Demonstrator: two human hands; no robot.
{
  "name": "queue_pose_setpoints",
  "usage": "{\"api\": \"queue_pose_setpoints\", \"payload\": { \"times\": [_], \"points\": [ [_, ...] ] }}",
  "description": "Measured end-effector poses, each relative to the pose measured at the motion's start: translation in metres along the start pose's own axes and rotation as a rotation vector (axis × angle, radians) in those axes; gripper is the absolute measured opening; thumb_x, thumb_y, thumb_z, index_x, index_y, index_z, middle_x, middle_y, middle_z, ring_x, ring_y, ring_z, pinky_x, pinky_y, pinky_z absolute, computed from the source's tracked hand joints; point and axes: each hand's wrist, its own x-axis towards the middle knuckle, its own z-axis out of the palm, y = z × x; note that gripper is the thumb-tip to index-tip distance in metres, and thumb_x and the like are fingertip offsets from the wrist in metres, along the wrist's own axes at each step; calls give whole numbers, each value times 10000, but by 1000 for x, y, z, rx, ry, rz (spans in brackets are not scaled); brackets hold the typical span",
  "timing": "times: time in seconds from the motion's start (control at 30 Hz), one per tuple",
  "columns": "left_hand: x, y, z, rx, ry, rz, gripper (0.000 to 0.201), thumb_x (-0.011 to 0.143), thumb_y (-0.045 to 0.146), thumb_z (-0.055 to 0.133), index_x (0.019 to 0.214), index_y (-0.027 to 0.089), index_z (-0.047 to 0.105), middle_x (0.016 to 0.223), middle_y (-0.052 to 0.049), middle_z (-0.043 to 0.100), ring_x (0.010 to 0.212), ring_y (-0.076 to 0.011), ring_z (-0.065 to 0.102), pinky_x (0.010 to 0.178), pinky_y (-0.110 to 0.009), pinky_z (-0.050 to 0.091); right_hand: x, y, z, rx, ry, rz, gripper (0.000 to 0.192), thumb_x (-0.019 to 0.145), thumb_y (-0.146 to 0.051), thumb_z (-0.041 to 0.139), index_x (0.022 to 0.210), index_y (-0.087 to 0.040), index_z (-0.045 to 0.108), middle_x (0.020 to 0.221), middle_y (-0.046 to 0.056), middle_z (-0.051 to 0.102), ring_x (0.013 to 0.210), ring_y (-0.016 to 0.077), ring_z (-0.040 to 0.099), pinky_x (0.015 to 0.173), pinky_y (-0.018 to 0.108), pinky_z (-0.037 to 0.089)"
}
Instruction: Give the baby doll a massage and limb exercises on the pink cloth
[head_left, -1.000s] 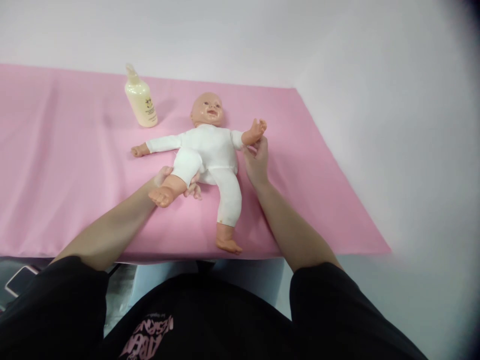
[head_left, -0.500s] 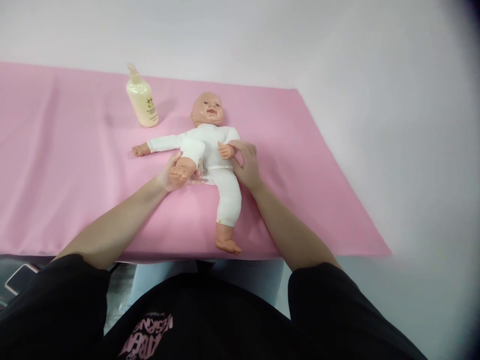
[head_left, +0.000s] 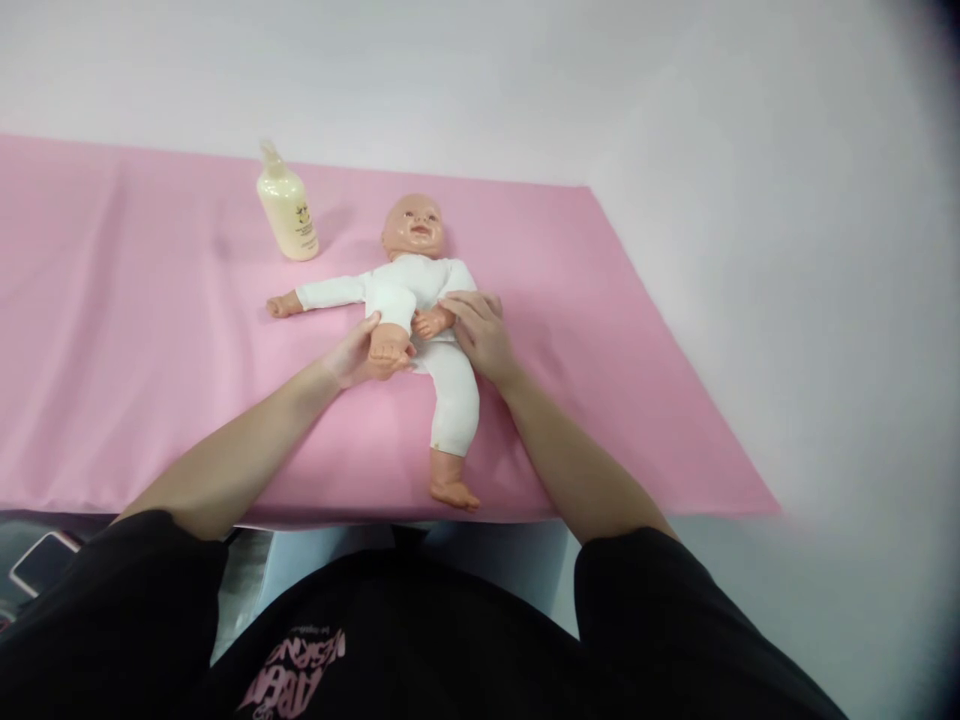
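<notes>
A baby doll (head_left: 420,290) in a white suit lies on its back on a pink cloth (head_left: 150,380), head toward the far side. My left hand (head_left: 356,355) grips the doll's bent leg at the foot and holds the knee up over the belly. My right hand (head_left: 480,335) grips the doll's arm and presses it across the chest, beside that foot. The doll's other arm lies out to the left and its other leg lies straight toward me.
A cream lotion bottle (head_left: 286,208) with a pump top stands upright on the cloth, behind and left of the doll. The cloth's near edge hangs over the table front. A phone (head_left: 41,560) lies low at the left, below the table edge.
My left hand has pushed the doll's leg from lying outward to bent up over the belly. My right hand has folded the doll's raised arm inward across the chest.
</notes>
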Motion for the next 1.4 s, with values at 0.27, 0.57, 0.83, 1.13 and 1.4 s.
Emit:
{"api": "queue_pose_setpoints", "payload": {
  "times": [0.27,0.57,0.83,1.13,1.4],
  "points": [
    [5,-5,-19,65,-110,-2,688,1075,737,584,948,109,834,835,-139,833,721,-230,813,725,-310,654,2,3,6,62,64,16,445,1173,-447,440,1447,-285,751,1451,133,783,1382,347,675,1266,614,496],
    [-9,-4,-27,250,-480,-3,751,753,712,982,1196,125,828,1051,-166,880,1007,-327,863,964,-410,672,1,19,8,346,279,229,535,1041,-674,666,1441,-319,662,1445,118,728,1376,355,673,1265,644,521],
    [-22,20,7,614,-826,-387,589,571,395,1104,1012,106,841,1035,-180,882,1180,-458,836,1047,-497,677,3,36,8,644,504,520,619,926,-724,752,1357,-319,569,1423,107,674,1367,322,699,1172,584,621],
    [-16,21,-7,691,-878,-432,654,587,266,1123,1163,115,855,1141,-148,890,1184,-390,840,1056,-410,673,-4,53,10,752,532,622,495,1002,-615,673,1390,-344,530,1612,98,583,1446,308,647,1105,630,645],
    [-20,25,8,720,-837,-411,468,547,318,1067,930,152,856,979,-168,857,1167,-489,817,947,-505,693,-9,72,18,657,508,576,503,1068,-624,592,1458,-318,509,1583,162,596,1393,348,682,1006,657,668]
  ]
}}
